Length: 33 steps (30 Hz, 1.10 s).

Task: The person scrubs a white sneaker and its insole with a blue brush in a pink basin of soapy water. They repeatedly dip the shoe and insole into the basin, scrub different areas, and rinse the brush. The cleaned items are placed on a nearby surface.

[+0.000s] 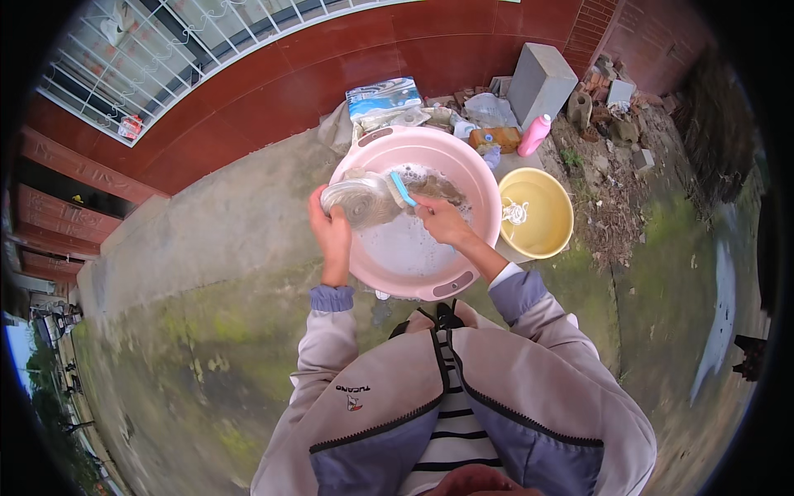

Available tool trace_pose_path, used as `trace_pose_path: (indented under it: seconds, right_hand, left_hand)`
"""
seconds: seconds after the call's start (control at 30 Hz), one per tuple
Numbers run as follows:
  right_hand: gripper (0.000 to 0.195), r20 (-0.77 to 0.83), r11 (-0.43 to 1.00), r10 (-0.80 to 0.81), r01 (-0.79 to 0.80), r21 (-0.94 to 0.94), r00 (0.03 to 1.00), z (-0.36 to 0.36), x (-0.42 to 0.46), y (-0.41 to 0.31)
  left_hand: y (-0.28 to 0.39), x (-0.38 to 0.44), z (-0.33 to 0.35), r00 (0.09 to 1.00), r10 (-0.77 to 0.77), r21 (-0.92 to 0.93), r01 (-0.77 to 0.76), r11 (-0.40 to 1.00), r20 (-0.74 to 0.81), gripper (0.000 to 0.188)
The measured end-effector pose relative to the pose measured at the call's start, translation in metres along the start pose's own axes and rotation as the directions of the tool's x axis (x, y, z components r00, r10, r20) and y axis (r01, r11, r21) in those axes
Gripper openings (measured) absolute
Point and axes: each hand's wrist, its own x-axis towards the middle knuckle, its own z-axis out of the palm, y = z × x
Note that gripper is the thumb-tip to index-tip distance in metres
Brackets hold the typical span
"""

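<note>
My left hand grips a wet, pale shoe over a pink plastic tub. The shoe's sole, with its ring pattern, faces up. In my right hand is a blue-handled scrub brush, its pale bristles against the shoe's right end. Soapy water with foam lies in the tub. A brownish thing shows at the water's surface behind the brush; I cannot tell what it is.
Right of the tub stands a yellow basin of water, with white laces at its inner edge. Behind are a pink bottle, a brick, a grey block and a blue-and-white package. Rubble lies farther right.
</note>
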Motion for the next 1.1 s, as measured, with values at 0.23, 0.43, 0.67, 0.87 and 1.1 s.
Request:
trace_pose_path:
  seconds: [0.23, 0.43, 0.67, 0.87, 1.1]
  right_hand:
    - [0.038, 0.007, 0.996, 0.014, -0.014, -0.085, 1.000, 0.012, 0.002, 0.016]
    - [0.040, -0.051, 0.959, -0.055, 0.039, -0.279, 0.997, 0.017, 0.009, 0.038]
    - [0.039, 0.004, 0.933, 0.274, -0.265, -0.242, 0.962, -0.020, 0.019, 0.045]
    - [0.040, -0.157, 0.988, -0.150, 0.153, 0.008, 0.976, 0.031, -0.013, -0.024]
    - [0.039, -0.106, 0.998, -0.055, 0.056, 0.011, 0.993, 0.025, -0.009, -0.019]
  left_hand:
    - [0.009, -0.002, 0.001, 1.000, -0.008, -0.004, 0.008, 1.000, 0.010, 0.044]
    - [0.007, 0.004, 0.000, 0.995, -0.075, -0.085, 0.080, 0.993, 0.061, 0.045]
    - [0.023, -0.005, -0.002, 0.991, -0.034, -0.060, 0.043, 0.997, 0.133, 0.052]
    - [0.027, -0.009, 0.008, 0.991, -0.060, -0.044, 0.066, 0.997, 0.116, 0.054]
    - [0.027, -0.012, 0.020, 0.999, 0.002, 0.157, -0.007, 0.988, 0.032, 0.056]
